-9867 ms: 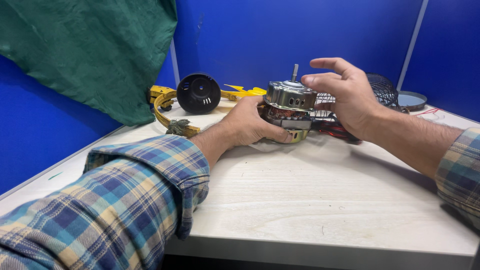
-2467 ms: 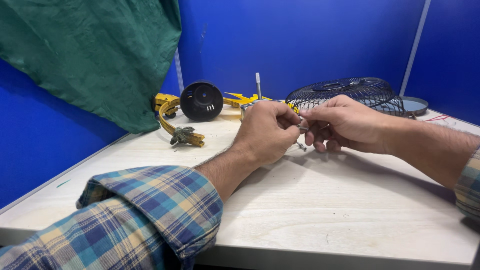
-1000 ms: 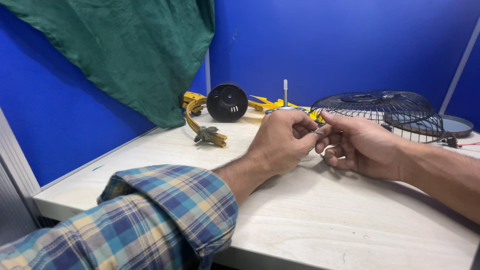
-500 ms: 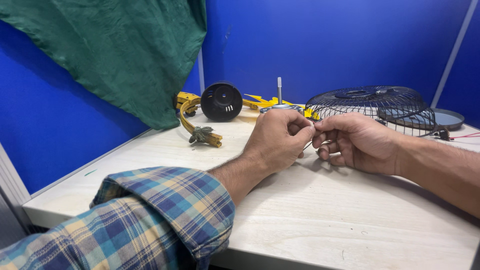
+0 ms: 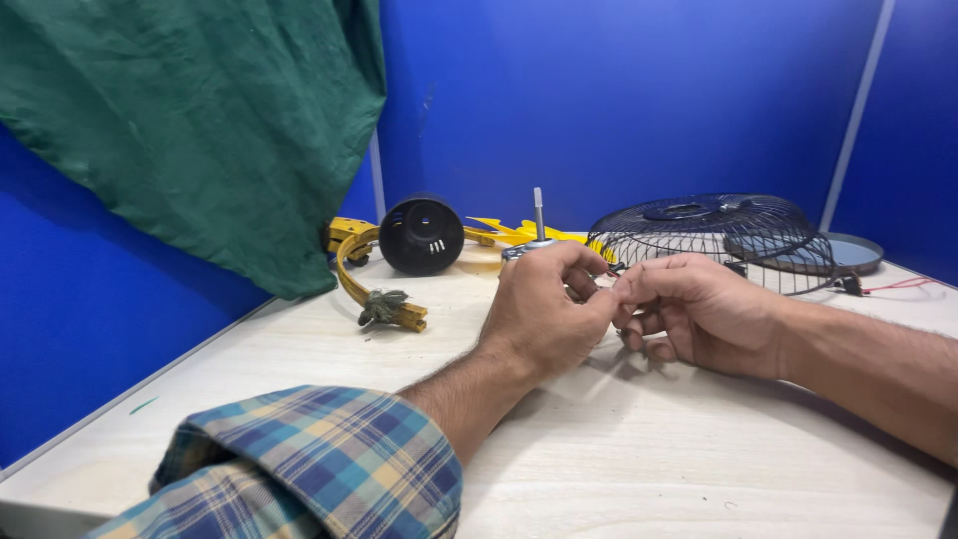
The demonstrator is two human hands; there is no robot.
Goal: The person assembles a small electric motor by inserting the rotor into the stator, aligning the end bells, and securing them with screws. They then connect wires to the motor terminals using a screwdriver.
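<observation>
left hand and right hand pinched together on something small, hidden | motor shaft at 12 o'clock | risk: piece slipping from fingertips, rolling off table

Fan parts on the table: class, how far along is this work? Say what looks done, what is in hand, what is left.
Done: the wire guard and black cap lie apart on the table. In hand: the left hand and right hand pinch something small in front of the motor shaft; it is too hidden to name. Left: the parts stay unjoined.
</observation>
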